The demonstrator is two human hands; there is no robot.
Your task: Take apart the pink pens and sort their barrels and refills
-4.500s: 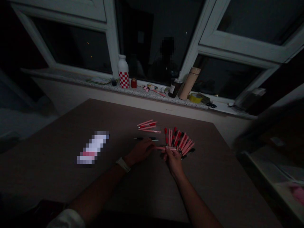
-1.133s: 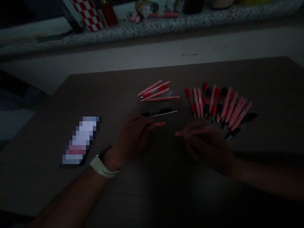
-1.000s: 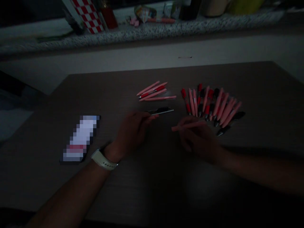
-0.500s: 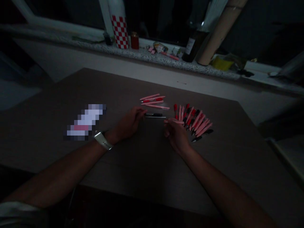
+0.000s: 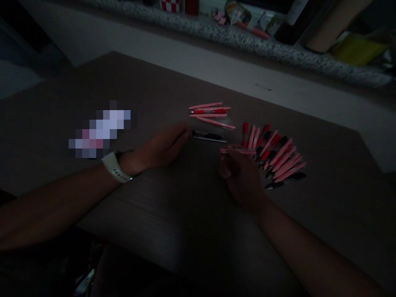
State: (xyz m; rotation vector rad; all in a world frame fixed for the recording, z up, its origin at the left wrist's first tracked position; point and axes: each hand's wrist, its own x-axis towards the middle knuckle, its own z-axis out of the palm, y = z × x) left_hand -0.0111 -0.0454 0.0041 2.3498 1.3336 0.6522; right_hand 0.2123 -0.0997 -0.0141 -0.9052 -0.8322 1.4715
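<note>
Pinched between the fingers of my right hand is a pink pen, held nearly level just above the table. My left hand, white watch strap on its wrist, is at the left end of a black pen; its fingers are blurred, and whether they grip anything is unclear. A thin silvery stick lies along that pen's near side. Behind it rests a small group of pink pens with a red pen among them. Right of my right hand, several pink, red and black pens are fanned out.
A pixelated bright flat object lies on the table to the left. Behind the table runs a speckled windowsill bearing a checked red-and-white container, a yellow item and a leaning tube.
My view has tipped down and come closer, so less of the windowsill shows. The pink pen stays in my right hand. My left hand is blurred now and remains beside the black pen.
</note>
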